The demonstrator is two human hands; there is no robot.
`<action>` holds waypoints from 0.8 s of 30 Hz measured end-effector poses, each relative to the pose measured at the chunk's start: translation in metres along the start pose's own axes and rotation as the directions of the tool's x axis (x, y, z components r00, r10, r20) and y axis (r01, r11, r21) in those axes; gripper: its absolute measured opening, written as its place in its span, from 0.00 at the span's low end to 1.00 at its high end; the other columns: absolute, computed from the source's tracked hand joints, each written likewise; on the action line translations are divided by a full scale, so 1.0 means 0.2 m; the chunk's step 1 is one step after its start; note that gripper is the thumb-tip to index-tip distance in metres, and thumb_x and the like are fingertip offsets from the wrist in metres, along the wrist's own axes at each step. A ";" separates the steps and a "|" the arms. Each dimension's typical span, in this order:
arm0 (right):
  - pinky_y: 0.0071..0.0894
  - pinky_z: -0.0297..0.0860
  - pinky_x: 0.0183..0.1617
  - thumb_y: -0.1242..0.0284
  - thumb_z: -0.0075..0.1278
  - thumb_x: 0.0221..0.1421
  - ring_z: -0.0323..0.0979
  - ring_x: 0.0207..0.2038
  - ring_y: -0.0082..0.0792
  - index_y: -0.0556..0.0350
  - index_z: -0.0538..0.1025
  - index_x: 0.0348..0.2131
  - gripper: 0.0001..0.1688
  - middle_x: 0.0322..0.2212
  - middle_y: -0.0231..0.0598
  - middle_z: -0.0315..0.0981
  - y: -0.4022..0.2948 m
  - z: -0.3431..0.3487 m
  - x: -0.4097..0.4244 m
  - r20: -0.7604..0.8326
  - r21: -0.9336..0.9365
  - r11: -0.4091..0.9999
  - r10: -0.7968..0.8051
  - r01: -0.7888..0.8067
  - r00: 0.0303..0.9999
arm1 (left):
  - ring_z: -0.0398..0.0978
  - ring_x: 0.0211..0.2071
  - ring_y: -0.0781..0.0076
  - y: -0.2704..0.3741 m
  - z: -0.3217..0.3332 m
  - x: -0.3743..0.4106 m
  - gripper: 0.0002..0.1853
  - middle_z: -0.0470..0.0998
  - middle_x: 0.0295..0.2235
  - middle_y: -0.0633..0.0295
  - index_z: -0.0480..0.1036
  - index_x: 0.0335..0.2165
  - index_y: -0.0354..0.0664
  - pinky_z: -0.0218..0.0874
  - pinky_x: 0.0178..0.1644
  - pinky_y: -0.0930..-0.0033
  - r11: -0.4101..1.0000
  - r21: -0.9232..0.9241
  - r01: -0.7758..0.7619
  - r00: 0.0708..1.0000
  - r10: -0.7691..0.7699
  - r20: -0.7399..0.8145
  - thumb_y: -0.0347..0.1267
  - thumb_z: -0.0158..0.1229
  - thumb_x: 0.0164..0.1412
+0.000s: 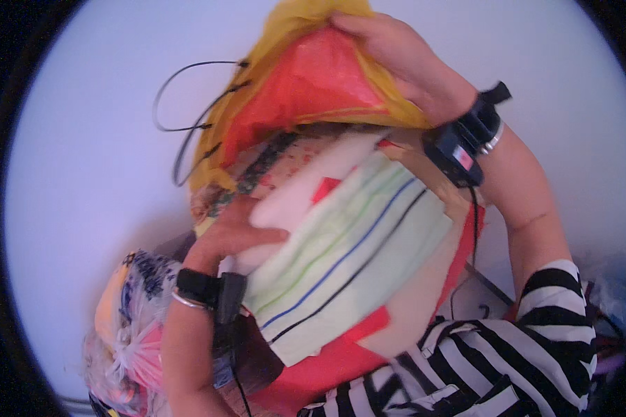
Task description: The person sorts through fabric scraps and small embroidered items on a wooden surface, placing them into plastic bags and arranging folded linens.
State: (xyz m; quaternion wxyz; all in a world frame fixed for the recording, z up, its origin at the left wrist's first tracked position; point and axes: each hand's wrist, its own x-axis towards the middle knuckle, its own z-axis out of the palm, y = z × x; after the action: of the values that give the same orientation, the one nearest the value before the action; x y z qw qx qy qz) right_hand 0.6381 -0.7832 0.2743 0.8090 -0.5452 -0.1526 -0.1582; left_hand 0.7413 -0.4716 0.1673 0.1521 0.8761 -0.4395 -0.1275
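My right hand (391, 57) grips the edge of a yellow bag (292, 26) with a red lining (313, 78) and thin black cord handles (180, 125), and holds it raised. Below the bag's mouth my left hand (240, 229) lies against a stack of folded fabrics, its thumb on the pale layers and its other fingers partly hidden. On the stack's front is a pale green cloth (339, 250) with green, blue and black stripes. Behind that are white cloth (292, 203), a floral printed fabric (292, 161) and red pieces (344, 359). Both wrists wear black strapped devices.
At the lower left stands a knotted clear plastic bag (141, 333) filled with coloured fabrics. A pale wall (94, 146) lies behind. Blurred plastic-wrapped items (613, 297) are at the right edge. Black cables hang from both wrist devices.
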 end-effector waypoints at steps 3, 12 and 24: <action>0.33 0.73 0.44 0.68 0.37 0.67 0.76 0.39 0.40 0.74 0.71 0.45 0.22 0.41 0.49 0.76 -0.03 0.06 -0.03 -0.025 -0.200 0.980 0.001 -0.006 1.000 | 0.77 0.34 0.73 0.09 -0.03 -0.01 0.22 0.81 0.31 0.63 0.79 0.38 0.37 0.67 0.42 0.70 0.872 -0.472 0.132 0.989 -0.147 0.005 0.35 0.71 0.42; 0.31 0.73 0.44 0.64 0.48 0.62 0.77 0.38 0.35 0.71 0.75 0.42 0.23 0.38 0.44 0.79 0.11 0.02 -0.06 -0.084 -0.583 0.795 0.148 -0.169 0.985 | 0.76 0.40 0.67 -0.13 -0.10 0.10 0.31 0.79 0.40 0.58 0.74 0.46 0.34 0.66 0.46 0.66 0.892 -0.374 0.254 0.964 -0.266 0.021 0.30 0.72 0.39; 0.35 0.69 0.51 0.71 0.57 0.52 0.73 0.45 0.41 0.61 0.71 0.51 0.27 0.43 0.48 0.74 -0.03 -0.09 -0.64 0.333 -0.910 0.322 0.190 0.261 0.924 | 0.73 0.48 0.54 -0.17 -0.05 0.09 0.39 0.75 0.45 0.44 0.67 0.50 0.30 0.63 0.53 0.61 0.989 0.055 0.140 0.970 -0.125 -0.210 0.49 0.67 0.49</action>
State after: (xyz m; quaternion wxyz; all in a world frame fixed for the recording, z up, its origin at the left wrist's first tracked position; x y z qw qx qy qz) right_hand 0.5205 -0.7915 0.2188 0.2885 -0.9283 -0.1978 -0.1260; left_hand 0.7793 -0.4651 0.1632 0.1573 0.9167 -0.3661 -0.0307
